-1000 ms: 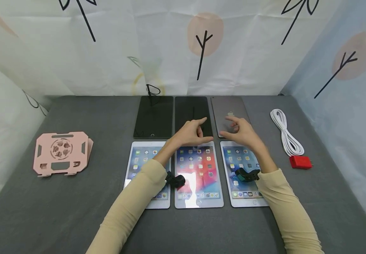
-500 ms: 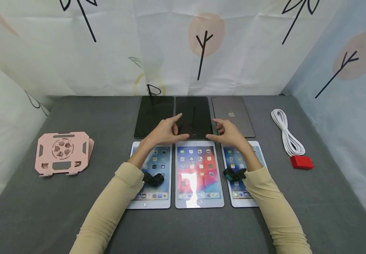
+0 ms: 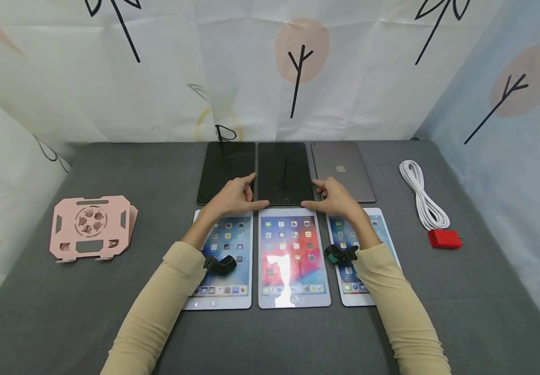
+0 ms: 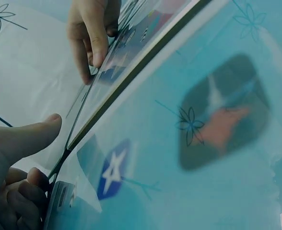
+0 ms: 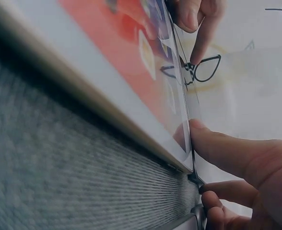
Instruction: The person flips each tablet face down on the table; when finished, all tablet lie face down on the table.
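My left hand (image 3: pixel 234 198) and right hand (image 3: pixel 337 198) stand at the two sides of the middle black tablet (image 3: pixel 281 169), which lies flat with its screen dark. Each index fingertip is at a long side edge, each thumb at a near corner; the remaining fingers are curled in. Just nearer lies a white tablet (image 3: pixel 293 250) with a lit home screen, its edge close to my right thumb (image 5: pixel 217 143) in the right wrist view. In the left wrist view, a lit tablet screen (image 4: pixel 217 158) fills much of the picture beside my left thumb (image 4: pixel 30 136).
A black tablet (image 3: pixel 225 164) and a grey tablet (image 3: pixel 344 164), back up, flank the middle one. Lit white tablets (image 3: pixel 227 291) (image 3: pixel 344 237) lie under both forearms. Pink stand (image 3: pixel 91 229) at left; coiled white cable (image 3: pixel 419 192) and red charger (image 3: pixel 444 239) at right.
Both hands have moved left, from over the middle black and grey tablets to the sides of the middle black tablet. In the last half second they shifted only slightly. The tablets look unmoved.
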